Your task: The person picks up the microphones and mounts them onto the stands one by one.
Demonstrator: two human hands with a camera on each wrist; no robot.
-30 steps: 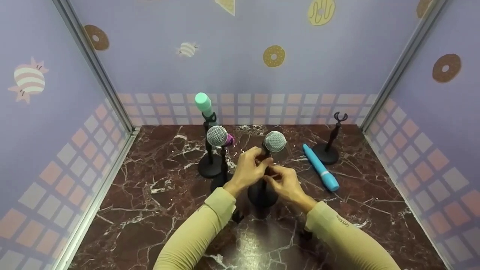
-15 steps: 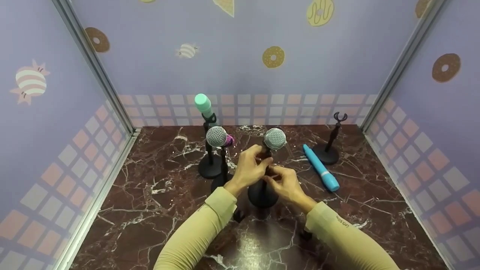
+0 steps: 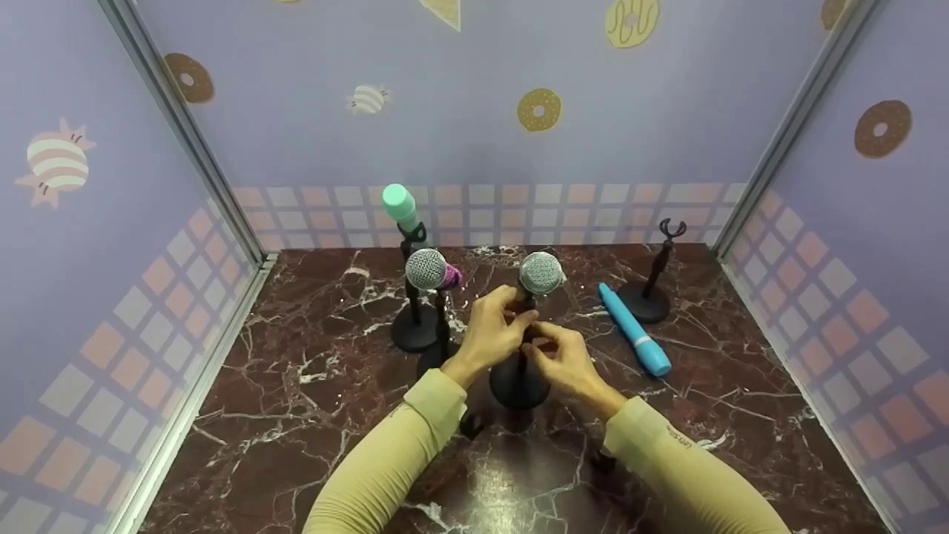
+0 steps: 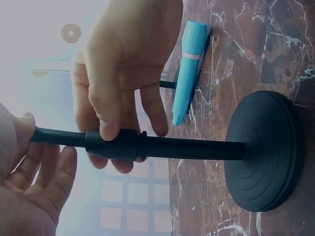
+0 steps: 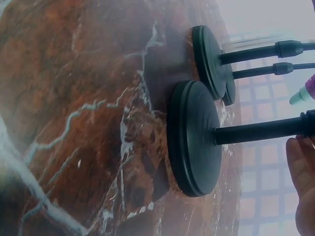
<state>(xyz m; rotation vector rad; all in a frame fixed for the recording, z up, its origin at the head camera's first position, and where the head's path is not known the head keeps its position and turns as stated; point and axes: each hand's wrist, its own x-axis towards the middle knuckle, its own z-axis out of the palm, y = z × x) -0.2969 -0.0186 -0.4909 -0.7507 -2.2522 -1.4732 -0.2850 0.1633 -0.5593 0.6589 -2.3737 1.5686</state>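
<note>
Left hand [image 3: 489,334] wraps the thin upper pole of the center microphone stand [image 4: 197,149]; right hand [image 3: 567,363] clamps thumb and fingers on its collar [image 4: 115,143]. Stand is upright mid-table, silver-mesh microphone [image 3: 541,273] on top. Hands cover most of the pole in the head view, and that microphone's body is hidden behind its mesh head. Left sleeve [image 3: 389,460] and wrist cut across the base of the near-left stand [image 3: 442,326]; its microphone [image 3: 428,269] shows mesh plus a bit of purple. Dark bits under both wrists, can't make out.

Left wrist view adds the full collar grip and round base, but crops the top of the stand. Right wrist view gets just a few right-hand fingers at the edge, plus two other stand bases and a purple piece with a mint tip, cut off.

Blue microphone [image 3: 634,330] lies on the tabletop near the far-right stand [image 3: 656,278]; mint microphone [image 3: 401,206] sits in the far-left stand [image 3: 414,297]. Tabletop [image 3: 274,415]: dark red marble pattern, glare at near side. Lavender walls [image 3: 474,141], donut and candy prints, pink-white checks below, metal corner strips [image 3: 804,111].
</note>
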